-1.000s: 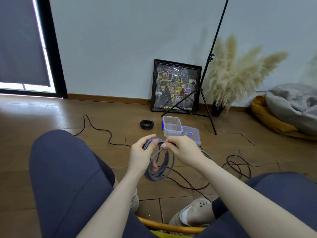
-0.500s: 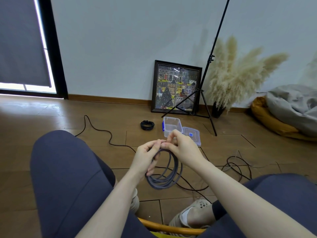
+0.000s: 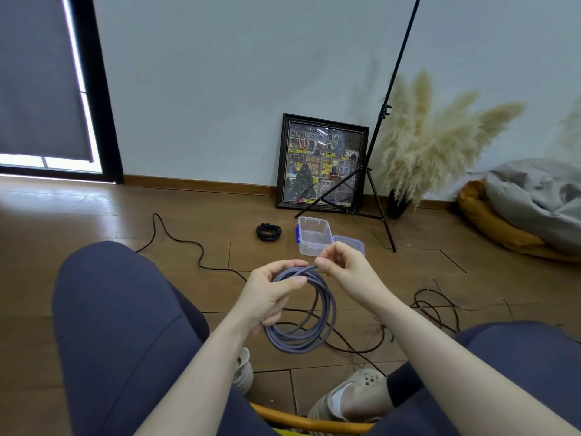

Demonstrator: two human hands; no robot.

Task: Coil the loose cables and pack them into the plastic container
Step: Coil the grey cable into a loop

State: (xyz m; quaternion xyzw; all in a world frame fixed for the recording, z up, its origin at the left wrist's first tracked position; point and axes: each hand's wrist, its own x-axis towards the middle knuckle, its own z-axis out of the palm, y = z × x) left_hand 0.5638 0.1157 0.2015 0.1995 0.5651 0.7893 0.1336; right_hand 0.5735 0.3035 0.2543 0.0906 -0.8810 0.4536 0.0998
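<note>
- Both hands hold the grey braided cable coil (image 3: 301,313) at frame centre: left hand (image 3: 267,294) grips it, right hand (image 3: 341,265) pinches its top.
- Since a second ago, the coil hangs wider and neater; packing into the clear plastic container (image 3: 314,236) looks close.

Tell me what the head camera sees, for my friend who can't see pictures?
A seated person's left hand holds a coiled grey cable while the right hand pinches its top. On the wooden floor beyond sit an open, empty plastic container, a small black coil and loose black cables.
</note>
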